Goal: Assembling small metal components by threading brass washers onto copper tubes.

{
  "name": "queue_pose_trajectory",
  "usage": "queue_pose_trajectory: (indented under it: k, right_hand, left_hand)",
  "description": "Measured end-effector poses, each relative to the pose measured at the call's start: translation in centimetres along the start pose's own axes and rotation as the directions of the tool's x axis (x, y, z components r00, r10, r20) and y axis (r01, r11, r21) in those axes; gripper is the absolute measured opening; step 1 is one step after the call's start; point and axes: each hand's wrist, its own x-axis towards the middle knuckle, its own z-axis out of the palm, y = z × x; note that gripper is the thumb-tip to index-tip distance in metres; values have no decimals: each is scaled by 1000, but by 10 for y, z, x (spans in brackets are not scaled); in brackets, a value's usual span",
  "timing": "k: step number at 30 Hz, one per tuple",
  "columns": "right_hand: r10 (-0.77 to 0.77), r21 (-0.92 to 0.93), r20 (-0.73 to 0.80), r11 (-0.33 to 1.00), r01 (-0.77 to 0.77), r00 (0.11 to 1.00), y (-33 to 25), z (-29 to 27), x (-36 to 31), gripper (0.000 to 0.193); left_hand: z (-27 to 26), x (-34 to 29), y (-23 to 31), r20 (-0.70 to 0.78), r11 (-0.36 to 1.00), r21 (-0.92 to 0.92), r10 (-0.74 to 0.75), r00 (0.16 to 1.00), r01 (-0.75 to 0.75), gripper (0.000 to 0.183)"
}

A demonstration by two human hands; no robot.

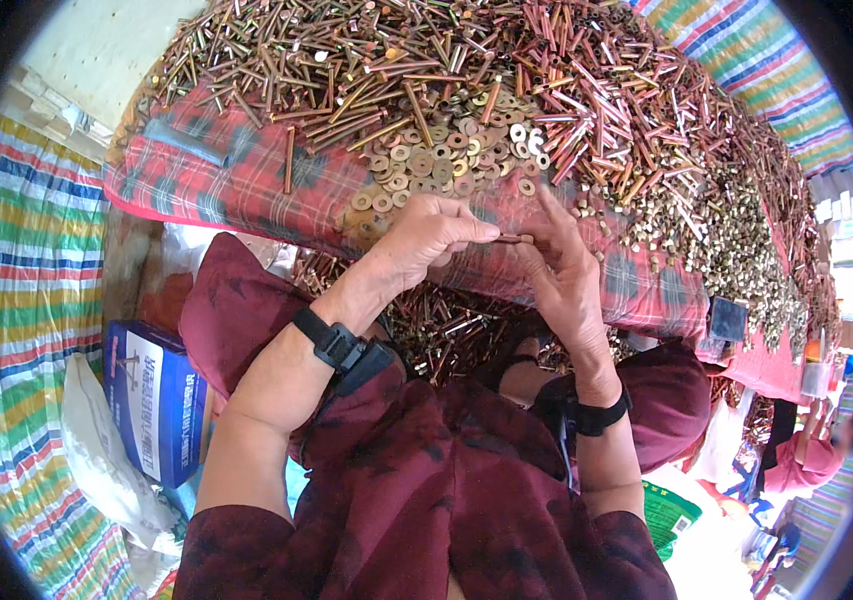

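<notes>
My left hand (pixel 431 235) is closed in a pinch, thumb and forefinger on one end of a slim copper-coloured metal rod (pixel 510 239). At its other end, the fingers of my right hand (pixel 564 265) close on the same rod, with one finger stretched out upward. Most of the rod is hidden by fingertips, so its exact kind does not show. Just beyond my hands, flat round washers (pixel 421 165) lie in a loose heap on a table with a red plaid cloth (pixel 246 185). Small brassy nuts (pixel 661 215) are spread to the right of my right hand.
Long metal bolts (pixel 366 70) and reddish metal sleeves (pixel 596 110) are piled across the far table. More metal pieces (pixel 446 335) lie below, between my knees. A blue box (pixel 154 400) stands at left by a striped tarp (pixel 26 300). Another person (pixel 811 455) is far right.
</notes>
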Motion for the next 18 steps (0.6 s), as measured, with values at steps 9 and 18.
queue_pose_trajectory:
  k: [9,18]
  right_hand:
    - [31,85,15,996,-32,999,-3,-1,0,54]
    - [74,-137,22,988,-70,997,16,-17,19,30]
  left_hand:
    - [1,6,-2,-1,1000,-4,-9,1000,9,18]
    - [1,11,13,434,855,480,-36,900,-197,21]
